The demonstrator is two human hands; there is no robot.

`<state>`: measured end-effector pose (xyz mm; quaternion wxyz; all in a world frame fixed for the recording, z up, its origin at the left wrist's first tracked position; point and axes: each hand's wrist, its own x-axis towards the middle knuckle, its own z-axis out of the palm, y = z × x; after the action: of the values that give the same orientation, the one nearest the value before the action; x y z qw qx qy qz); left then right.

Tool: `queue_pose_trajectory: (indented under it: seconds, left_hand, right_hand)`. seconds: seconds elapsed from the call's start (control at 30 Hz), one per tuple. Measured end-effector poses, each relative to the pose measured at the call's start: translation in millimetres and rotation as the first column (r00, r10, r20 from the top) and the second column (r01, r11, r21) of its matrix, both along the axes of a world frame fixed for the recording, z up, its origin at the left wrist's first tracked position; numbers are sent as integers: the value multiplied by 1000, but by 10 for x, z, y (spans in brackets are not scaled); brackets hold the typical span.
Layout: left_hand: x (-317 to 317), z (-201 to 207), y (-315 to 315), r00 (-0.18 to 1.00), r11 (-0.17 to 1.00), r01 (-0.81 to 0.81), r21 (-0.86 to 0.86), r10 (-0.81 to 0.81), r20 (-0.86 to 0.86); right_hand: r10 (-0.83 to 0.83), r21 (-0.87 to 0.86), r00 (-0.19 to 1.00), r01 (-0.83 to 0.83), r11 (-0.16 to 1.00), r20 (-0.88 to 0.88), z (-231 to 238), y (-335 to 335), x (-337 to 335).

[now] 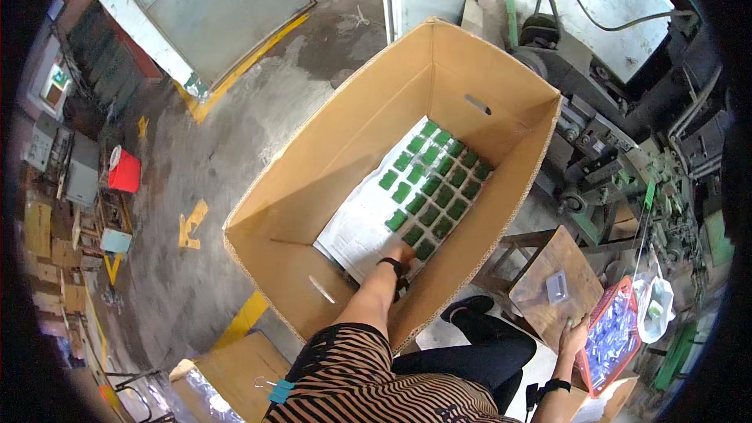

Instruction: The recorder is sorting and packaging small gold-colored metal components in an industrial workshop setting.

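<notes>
A large open cardboard box (345,129) stands before me. At its bottom lies a white sheet (352,227) with rows of small green rectangular pieces (429,186) on it, some with a clear, shiny look. My left hand (403,254) reaches down into the box, close to the nearest green pieces; its fingers are mostly hidden, so what they hold does not show. Out to the right, my right hand (574,335) is closed at the rim of a red plastic basket (593,376), which is full of clear, bluish small parts (613,337).
A wooden stool (540,290) right of the box bears a small clear plastic tray (557,287). Beyond it stands dark machinery (580,133). A white bag (654,309) hangs beside the basket. At lower left is another cardboard box (243,372); a red bucket (124,170) stands farther left.
</notes>
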<state>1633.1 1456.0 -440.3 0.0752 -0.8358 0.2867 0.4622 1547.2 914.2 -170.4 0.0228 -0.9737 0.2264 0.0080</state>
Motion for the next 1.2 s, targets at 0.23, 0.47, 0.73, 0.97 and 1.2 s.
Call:
queue_pose_trajectory:
  seconds: [0.23, 0.47, 0.73, 0.97, 1.2]
  left_hand:
    - [77, 1245, -594, 991, 991, -133, -10, 133, 19]
    - [270, 1484, -532, 990, 984, -136, -119, 131, -48]
    - [890, 2113, -348, 229, 128, -949, -289, 909, -349]
    - [1416, 3761, 386, 128, -185, -845, -502, 841, -526]
    - [976, 5870, -991, 162, -229, -308, -923, 944, -288]
  right_hand:
    - [-114, 111, 991, 106, 988, 74, 311, -151, -185]
    - [-280, 70, 960, 278, 958, 23, -52, -983, -1144]
    - [-442, -286, 892, 401, 870, -96, -460, -1530, -3912]
    - [-651, -105, 371, 814, 571, -663, -1425, -2030, -5245]
    - [-524, 125, 518, 782, 611, -676, -1735, -1904, -4475]
